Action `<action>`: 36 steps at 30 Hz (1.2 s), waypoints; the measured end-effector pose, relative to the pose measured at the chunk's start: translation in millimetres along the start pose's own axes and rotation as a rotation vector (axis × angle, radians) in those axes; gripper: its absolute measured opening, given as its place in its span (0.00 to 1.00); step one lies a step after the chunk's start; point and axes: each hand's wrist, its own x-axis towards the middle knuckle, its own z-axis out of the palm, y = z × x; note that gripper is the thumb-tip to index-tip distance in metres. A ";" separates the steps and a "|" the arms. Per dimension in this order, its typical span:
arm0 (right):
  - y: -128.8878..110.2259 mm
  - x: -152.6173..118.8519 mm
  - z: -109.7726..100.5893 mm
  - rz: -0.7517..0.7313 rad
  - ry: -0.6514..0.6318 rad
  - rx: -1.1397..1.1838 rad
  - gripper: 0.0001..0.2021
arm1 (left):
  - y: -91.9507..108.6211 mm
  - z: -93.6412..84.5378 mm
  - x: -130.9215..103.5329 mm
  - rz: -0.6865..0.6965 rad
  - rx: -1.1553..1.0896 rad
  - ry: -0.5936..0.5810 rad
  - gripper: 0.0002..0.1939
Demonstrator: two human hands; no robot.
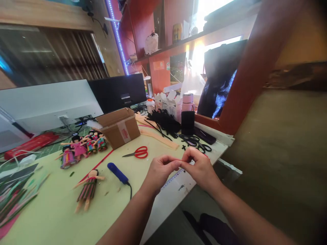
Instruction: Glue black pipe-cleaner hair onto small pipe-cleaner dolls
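Above the table's right front edge, my left hand (pixel 161 170) and my right hand (pixel 201 169) meet at the fingertips. Both are closed in a pinch, and whatever sits between the fingers is too small to make out. A bit of red shows at the far side of my right hand. Left of my hands lie red-handled scissors (pixel 140 152) and a blue corded tool (pixel 118 173). Further left, a small doll (pixel 88 189) in a striped dark dress lies on its back, arms spread. Black-handled scissors (pixel 203 147) are just beyond my right hand.
An open cardboard box (pixel 120 134) stands behind the red scissors. Several finished dolls (pixel 79 148) lie to its left. Black strands (pixel 166 120), a pink bottle (pixel 187 101) and a black case (pixel 187 122) crowd the back right. Coloured strips (pixel 17 200) lie at left.
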 end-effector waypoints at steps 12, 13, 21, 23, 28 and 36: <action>-9.3 5.5 35.3 -0.400 0.093 -0.175 0.09 | 1.6 -33.3 -12.0 0.052 0.145 0.164 0.10; -9.6 6.7 38.7 -0.442 0.098 -0.177 0.09 | 2.0 -37.3 -13.4 0.033 0.137 0.157 0.10; -15.8 23.7 56.6 -0.635 0.082 -0.221 0.12 | 7.6 -73.6 -22.4 -0.098 -0.159 0.024 0.15; -19.5 29.8 59.2 -0.652 0.076 -0.231 0.11 | 12.2 -81.5 -23.6 -0.070 -0.142 0.031 0.16; -40.7 59.5 72.4 -0.700 0.048 -0.241 0.10 | 40.1 -101.7 -19.4 0.087 0.127 0.137 0.11; -98.3 157.6 127.1 -0.721 0.008 -0.242 0.11 | 94.1 -164.9 20.7 0.430 0.726 0.523 0.08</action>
